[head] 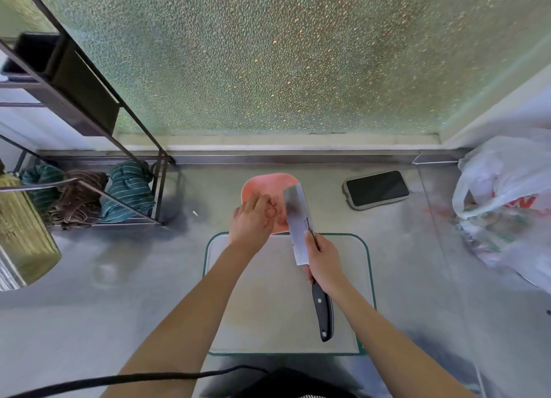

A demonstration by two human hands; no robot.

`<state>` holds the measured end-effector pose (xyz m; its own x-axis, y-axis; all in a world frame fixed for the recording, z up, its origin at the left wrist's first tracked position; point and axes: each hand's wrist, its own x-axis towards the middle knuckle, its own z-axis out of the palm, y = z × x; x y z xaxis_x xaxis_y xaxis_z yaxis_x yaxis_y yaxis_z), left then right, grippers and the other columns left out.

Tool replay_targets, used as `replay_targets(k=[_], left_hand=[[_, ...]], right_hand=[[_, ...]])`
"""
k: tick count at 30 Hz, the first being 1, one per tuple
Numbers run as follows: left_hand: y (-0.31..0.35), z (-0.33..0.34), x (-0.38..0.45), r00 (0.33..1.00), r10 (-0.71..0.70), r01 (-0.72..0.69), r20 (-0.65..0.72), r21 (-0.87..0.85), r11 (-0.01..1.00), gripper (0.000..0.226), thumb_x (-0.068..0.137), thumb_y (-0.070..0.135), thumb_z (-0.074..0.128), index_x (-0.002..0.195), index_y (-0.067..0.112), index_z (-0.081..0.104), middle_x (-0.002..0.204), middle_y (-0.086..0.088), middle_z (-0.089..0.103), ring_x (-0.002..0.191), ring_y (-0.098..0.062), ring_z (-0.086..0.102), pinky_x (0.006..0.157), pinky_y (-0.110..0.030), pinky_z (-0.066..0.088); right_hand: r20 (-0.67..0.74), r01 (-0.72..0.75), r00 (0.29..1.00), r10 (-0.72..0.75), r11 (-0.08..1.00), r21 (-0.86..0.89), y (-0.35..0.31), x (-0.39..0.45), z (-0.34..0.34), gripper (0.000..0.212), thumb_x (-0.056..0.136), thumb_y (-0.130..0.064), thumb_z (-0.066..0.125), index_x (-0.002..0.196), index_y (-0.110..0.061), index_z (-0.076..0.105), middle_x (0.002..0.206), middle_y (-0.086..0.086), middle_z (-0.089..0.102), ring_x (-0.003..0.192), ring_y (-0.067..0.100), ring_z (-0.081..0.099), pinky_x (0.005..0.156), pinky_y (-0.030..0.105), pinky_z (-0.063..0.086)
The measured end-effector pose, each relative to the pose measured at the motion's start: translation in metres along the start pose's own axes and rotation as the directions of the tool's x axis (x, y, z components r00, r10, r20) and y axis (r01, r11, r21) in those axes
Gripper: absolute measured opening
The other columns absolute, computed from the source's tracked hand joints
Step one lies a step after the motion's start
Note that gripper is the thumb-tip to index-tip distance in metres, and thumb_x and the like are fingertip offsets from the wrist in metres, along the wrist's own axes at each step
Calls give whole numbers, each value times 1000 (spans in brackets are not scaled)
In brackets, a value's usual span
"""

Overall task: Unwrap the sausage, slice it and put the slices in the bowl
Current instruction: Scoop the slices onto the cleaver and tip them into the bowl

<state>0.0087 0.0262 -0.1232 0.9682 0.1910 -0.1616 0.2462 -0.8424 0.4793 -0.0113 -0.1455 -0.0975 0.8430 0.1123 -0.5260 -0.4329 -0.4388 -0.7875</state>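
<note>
A person stands at a grey counter, seen from above, both bare forearms reaching away from the camera. A pale cutting board [268, 314] with a green rim lies on the counter near the person. Just beyond its far edge sits a pink bowl [262, 186].

The right hand [323, 263] grips a cleaver [298, 227] where the blade meets the black handle, fingers curled round it. The broad blade points away from the person and is held over the right side of the bowl, its flat face tilted up toward the camera.

The left hand [252, 221] is over the near left part of the bowl, fingers fairly straight and held together, beside the blade. Reddish sausage slices [275, 209] show between the fingers and the blade, inside the bowl; whether the fingers touch them is unclear.

To the far right of the bowl a dark phone [377, 189] lies face up. A white plastic bag [507, 201] with red print slumps at the right edge. At the left, a black wire rack [89, 105] holds folded striped cloths [128, 189] on its lowest shelf. A frosted glass pane [268, 54] rises behind the counter.
</note>
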Motion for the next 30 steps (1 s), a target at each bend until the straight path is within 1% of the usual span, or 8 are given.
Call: replay_targets(k=[5,9,13,16,18,22,25,30], left_hand=[[8,5,-9,986,27,-19,166,-47,999,58,90,11,43,146,19,27,144,-11,40,101,-42,58,70,-40,48],[8,3,-16,999,38,-35,28,-88,996,56,86,0,42,138,18,37,145,-4,38,108,-39,53,68,-39,46],[9,-5,-21,999,-5,-3,-50,-167,986,51,87,1,45,135,17,41,139,-6,43,110,-33,49,78,-42,48],[12,-12,-23,964,-246,161,-105,-505,848,41,89,12,54,130,15,47,123,-7,53,100,-26,55,76,-34,47],[9,-17,-23,930,-366,260,-29,-651,713,39,87,23,63,123,16,52,108,-3,59,92,-21,58,75,-28,45],[-8,-17,-31,943,-240,331,230,-570,752,20,81,27,70,98,18,67,87,-2,64,82,-20,59,78,-31,46],[-17,-17,-40,914,-227,394,336,-605,692,18,73,25,77,68,20,60,67,1,57,66,-15,52,65,-28,41],[-31,-15,-55,885,-268,443,381,-511,736,26,80,22,73,62,16,53,68,-2,52,66,-17,46,60,-25,34]], right_hand=[[-18,-10,1000,10,1000,-3,4,-4,-3,40,98,-36,35,64,-14,36,37,7,37,25,17,32,31,20,27],[9,-11,1000,11,1000,5,7,-7,-6,41,98,-37,33,64,-14,36,37,7,39,26,18,34,33,20,27],[109,-17,994,16,1000,8,9,-9,-9,39,97,-39,35,68,-13,39,42,11,43,28,21,36,37,27,30],[225,1,974,14,998,-69,8,-11,-21,35,96,-37,42,70,-14,43,47,8,47,29,20,42,35,23,36],[332,36,943,18,987,-157,9,-12,-32,29,94,-34,48,73,-14,48,51,10,51,30,19,46,35,23,39],[428,49,900,84,956,-289,17,-13,-46,27,90,-31,58,89,-4,55,57,9,57,38,20,54,37,24,42],[412,66,907,85,938,-339,25,-13,-50,34,88,-38,57,78,-6,51,62,7,55,42,22,58,38,25,41],[287,180,958,-27,833,-523,40,-13,-45,38,89,-41,55,65,-17,40,61,-3,47,53,13,53,49,20,34]])
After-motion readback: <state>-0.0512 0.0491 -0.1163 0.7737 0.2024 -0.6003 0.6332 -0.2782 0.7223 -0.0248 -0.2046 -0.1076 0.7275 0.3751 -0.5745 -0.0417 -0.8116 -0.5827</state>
